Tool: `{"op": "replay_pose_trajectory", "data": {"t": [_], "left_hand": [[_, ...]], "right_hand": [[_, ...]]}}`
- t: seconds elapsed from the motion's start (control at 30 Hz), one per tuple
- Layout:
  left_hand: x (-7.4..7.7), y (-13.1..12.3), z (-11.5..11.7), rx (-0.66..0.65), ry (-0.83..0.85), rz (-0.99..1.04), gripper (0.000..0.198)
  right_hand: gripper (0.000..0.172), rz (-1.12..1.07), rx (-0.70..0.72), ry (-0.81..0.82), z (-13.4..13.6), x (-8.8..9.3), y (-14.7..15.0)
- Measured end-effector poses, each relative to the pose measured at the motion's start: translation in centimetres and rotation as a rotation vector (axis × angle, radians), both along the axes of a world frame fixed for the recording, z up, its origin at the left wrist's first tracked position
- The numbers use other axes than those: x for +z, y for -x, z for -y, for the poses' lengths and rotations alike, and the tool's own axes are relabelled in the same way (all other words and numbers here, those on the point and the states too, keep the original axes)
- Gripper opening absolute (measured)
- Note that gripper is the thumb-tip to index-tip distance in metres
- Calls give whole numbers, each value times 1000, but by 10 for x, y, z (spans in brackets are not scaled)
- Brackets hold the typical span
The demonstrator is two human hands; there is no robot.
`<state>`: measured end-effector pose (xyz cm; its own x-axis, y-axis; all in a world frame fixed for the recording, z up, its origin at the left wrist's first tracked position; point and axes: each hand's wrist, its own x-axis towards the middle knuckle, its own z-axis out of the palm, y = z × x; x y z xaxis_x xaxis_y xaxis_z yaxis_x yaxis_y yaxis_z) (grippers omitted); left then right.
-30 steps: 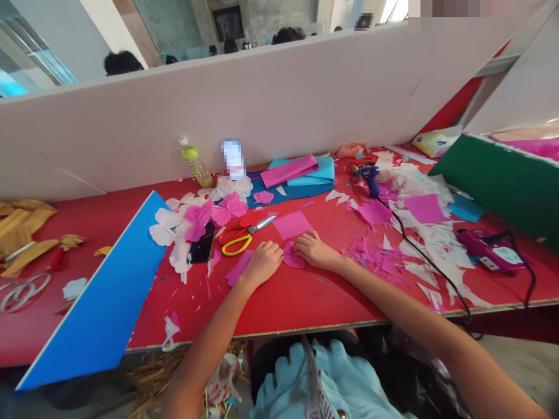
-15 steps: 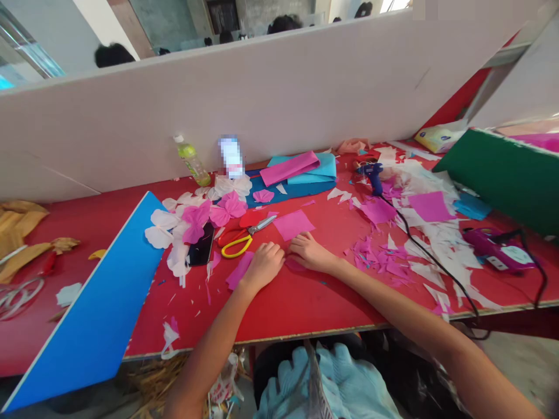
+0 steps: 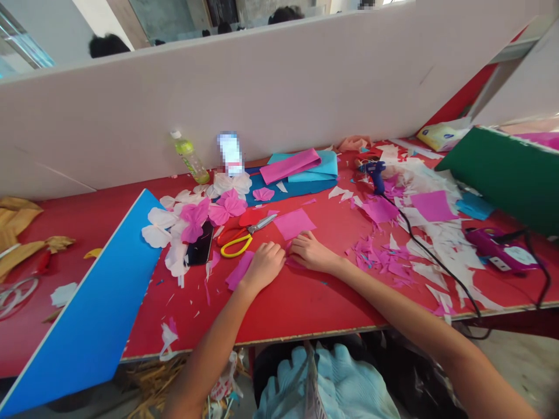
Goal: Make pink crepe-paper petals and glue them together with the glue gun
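My left hand [image 3: 264,265] and my right hand [image 3: 311,251] rest side by side on the red table [image 3: 288,302], fingers curled and pinching a small piece of pink tissue paper [image 3: 292,263] between them. Most of that piece is hidden under the fingers. A pink paper strip [image 3: 238,270] lies under my left hand. A pink paper square [image 3: 293,223] lies just beyond my fingers, and yellow-handled scissors [image 3: 240,238] lie to the left of it.
A blue board [image 3: 96,302] leans over the left table edge. Paper flowers [image 3: 192,218], a phone [image 3: 201,245], a bottle [image 3: 188,156], folded blue and pink sheets [image 3: 301,169], two glue guns [image 3: 373,171] [image 3: 498,247] with cords, scraps and a green board [image 3: 502,174] surround my hands.
The pink piece showed more between my hands a second ago; my hands have closed together over it. The view has shifted slightly.
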<state>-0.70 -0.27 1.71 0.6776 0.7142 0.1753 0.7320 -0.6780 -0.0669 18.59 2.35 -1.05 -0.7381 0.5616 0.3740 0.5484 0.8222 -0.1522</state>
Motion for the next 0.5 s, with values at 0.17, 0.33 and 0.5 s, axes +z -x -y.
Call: {"op": "replay_pose_trajectory", "data": {"t": [0.17, 0.33, 0.5], "left_hand": [[-2, 1, 0, -5, -5, 7, 12], [-4, 1, -1, 1, 5, 15, 11], [-2, 0, -1, 14, 38, 10, 11]], "right_hand": [[24, 25, -12, -24, 0, -1, 1], [28, 52, -1, -39, 1, 3, -2], [34, 72, 16, -55, 0, 4, -8]]}}
